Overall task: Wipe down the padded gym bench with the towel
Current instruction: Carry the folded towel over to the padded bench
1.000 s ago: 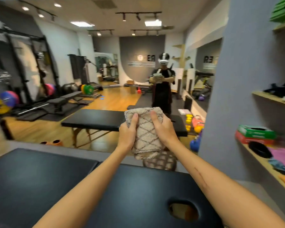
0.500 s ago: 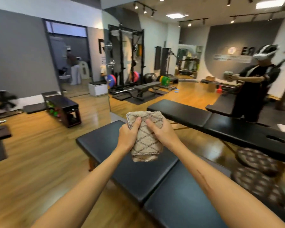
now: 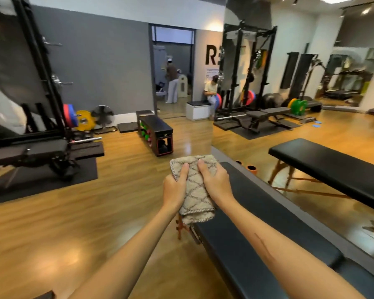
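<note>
A folded beige towel (image 3: 195, 188) with a dark diamond pattern hangs upright between both my hands, held in the air over the left end of the black padded bench (image 3: 253, 229). My left hand (image 3: 175, 188) grips the towel's left side, thumb on its front. My right hand (image 3: 216, 184) grips the right side the same way. The bench runs from the middle of the view toward the lower right, beside a wall mirror. The towel's lower edge hangs just above the bench's end; I cannot tell if it touches.
A wall mirror (image 3: 311, 126) right of the bench reflects a second black bench. A low black storage bench (image 3: 158, 131) stands on the wood floor ahead. A squat rack with weight plates (image 3: 52, 117) fills the left. One person sits, another stands in the far doorway.
My view has swung left, from the shelves and the bench's face-hole end to its other end and the open gym floor. Both hands kept the same hold on the towel.
</note>
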The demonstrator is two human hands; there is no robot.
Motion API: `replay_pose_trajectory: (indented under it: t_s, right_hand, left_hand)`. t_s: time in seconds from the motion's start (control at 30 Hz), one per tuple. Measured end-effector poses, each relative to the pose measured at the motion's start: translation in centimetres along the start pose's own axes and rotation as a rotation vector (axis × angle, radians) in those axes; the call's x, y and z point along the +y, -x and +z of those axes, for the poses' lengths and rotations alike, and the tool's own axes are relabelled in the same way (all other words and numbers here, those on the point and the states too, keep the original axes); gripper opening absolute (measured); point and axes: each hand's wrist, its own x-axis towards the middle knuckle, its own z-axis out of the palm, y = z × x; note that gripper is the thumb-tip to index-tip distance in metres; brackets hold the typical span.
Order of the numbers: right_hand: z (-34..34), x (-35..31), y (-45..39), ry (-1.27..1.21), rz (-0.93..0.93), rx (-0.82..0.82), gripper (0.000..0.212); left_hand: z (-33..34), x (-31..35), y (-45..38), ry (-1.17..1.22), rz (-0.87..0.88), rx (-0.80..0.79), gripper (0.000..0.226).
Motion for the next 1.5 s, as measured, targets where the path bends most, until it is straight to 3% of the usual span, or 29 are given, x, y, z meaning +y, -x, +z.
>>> replay_pose_trajectory:
  t_s: [0.23, 0.53, 0.9, 1.07, 1.23, 1.5]
  right_hand:
    - [8.0, 2.8, -12.3, -0.052, -0.013, -0.132, 0.036]
    - [19.1, 4.3, -25.9, -0.079, -0.054, -0.201, 0.036]
    - [35.2, 6.8, -41.3, -0.016, -0.022, -0.174, 0.049]
    - [41.5, 8.6, -47.1, -0.019, 0.011, -0.184, 0.046]
    - [47.5, 12.7, -52.7, -0.008, 0.007, -0.197, 0.03]
    - [54.4, 18.1, -63.8, -0.018, 0.072, -0.281, 0.036]
  left_hand:
    - [-1.2, -2.1, -12.5, -0.086, -0.013, 0.168, 0.031]
    - [-5.2, -4.0, -28.2, -0.141, -0.039, 0.325, 0.045]
    - [-12.2, -8.1, -48.1, -0.194, -0.018, 0.273, 0.039]
    - [-14.6, -11.0, -56.2, -0.184, -0.044, 0.274, 0.039]
    - [-16.2, -15.9, -63.9, -0.203, -0.082, 0.314, 0.036]
    - [-16.1, -20.7, -76.6, -0.28, -0.17, 0.315, 0.038]
